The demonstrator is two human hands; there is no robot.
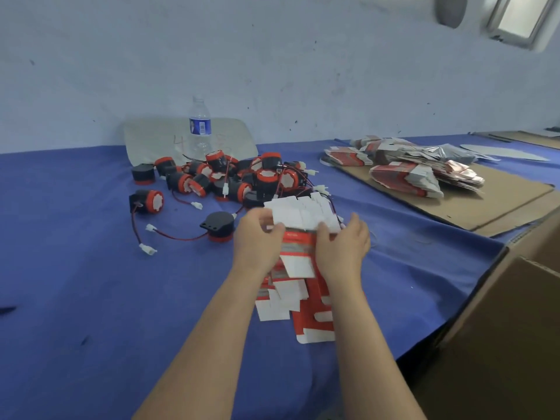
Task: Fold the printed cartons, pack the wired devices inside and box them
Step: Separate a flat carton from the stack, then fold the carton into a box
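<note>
A fanned stack of flat red-and-white printed cartons (298,277) lies on the blue cloth in front of me. My left hand (257,237) grips its left edge near the top, and my right hand (344,244) grips the right edge. White flaps of the cartons stick up beyond my fingers. A heap of black-and-red round wired devices (230,177) with white connectors sits behind the stack. One black device (216,225) lies apart, just left of my left hand.
More flat cartons (403,168) are piled on a cardboard sheet (472,204) at the right. An open brown shipping box (512,313) stands at the table's right edge. A water bottle (200,125) stands by the wall, in front of a clear panel.
</note>
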